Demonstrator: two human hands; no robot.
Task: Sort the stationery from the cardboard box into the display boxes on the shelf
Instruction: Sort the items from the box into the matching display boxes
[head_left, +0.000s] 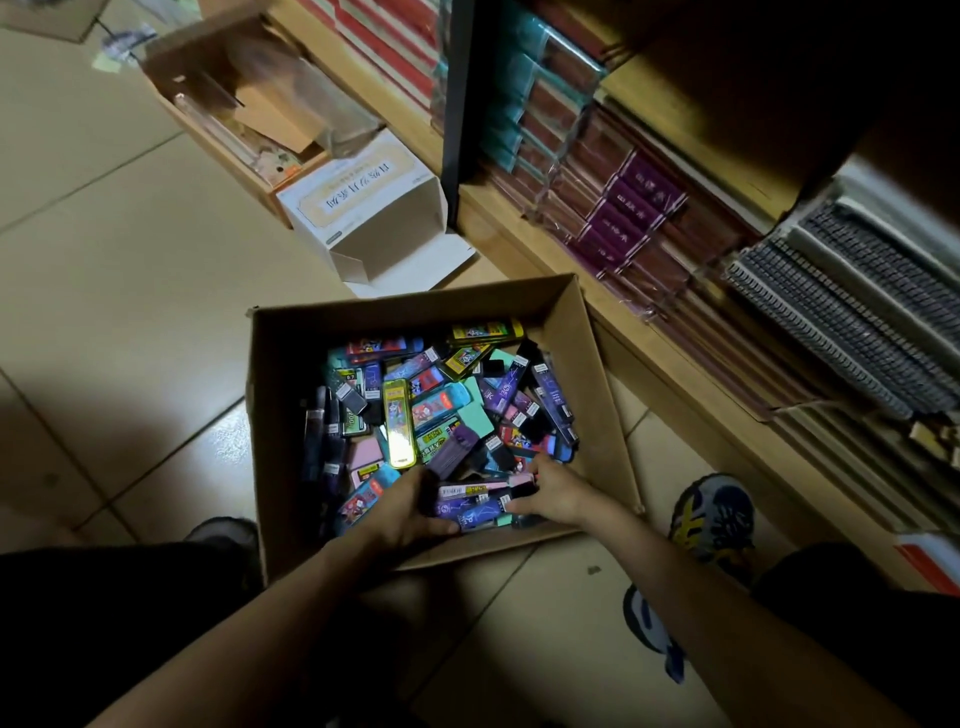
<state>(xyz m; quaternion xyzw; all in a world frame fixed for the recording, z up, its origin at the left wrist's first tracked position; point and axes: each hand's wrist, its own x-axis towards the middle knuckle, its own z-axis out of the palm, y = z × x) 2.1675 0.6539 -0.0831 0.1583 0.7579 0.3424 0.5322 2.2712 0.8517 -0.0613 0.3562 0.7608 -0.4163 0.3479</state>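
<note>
We work in the cardboard box (280, 415) on the floor, full of mixed stationery (415, 405). Our left hand (410, 506) curls round the left end of a stack of purple packs (475, 501) at the box's near wall. Our right hand (558, 491) grips the opposite end, so both hands clamp one stack. Step in hand, by our judgement: gathering like items. Next move: lift the stack level, keep the packs pressed together, then carry it right to the shelf (649, 332).

Matt cardboard box (280, 415) (glossy plastic packets (400, 431) inside).
</note>
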